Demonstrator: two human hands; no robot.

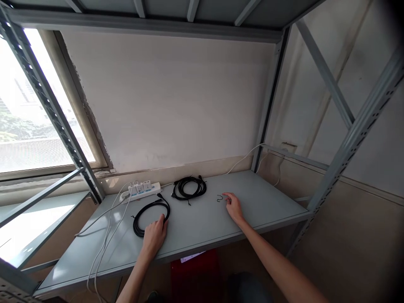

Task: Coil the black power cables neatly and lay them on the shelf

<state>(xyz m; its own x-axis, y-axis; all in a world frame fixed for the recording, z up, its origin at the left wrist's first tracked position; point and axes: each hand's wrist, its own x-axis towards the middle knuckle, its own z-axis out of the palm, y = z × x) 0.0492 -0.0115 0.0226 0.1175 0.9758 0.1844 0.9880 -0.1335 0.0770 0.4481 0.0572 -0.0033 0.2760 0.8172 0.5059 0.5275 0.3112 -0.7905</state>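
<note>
My left hand (155, 235) rests on the near edge of a loosely coiled black cable (150, 212) on the grey metal shelf (202, 227), fingers curled over the coil. My right hand (234, 206) lies on the shelf further right, index finger stretched toward a small black twist tie (220, 198) that it nearly touches. A second black cable (189, 187), coiled tighter, lies behind, between the two hands.
A white power strip (142, 191) with white chargers plugged in sits at the back left; white cords (104, 235) trail off the front edge. Grey shelf uprights (350, 147) stand at the right, a window (28, 126) at the left, a red object (195, 273) below.
</note>
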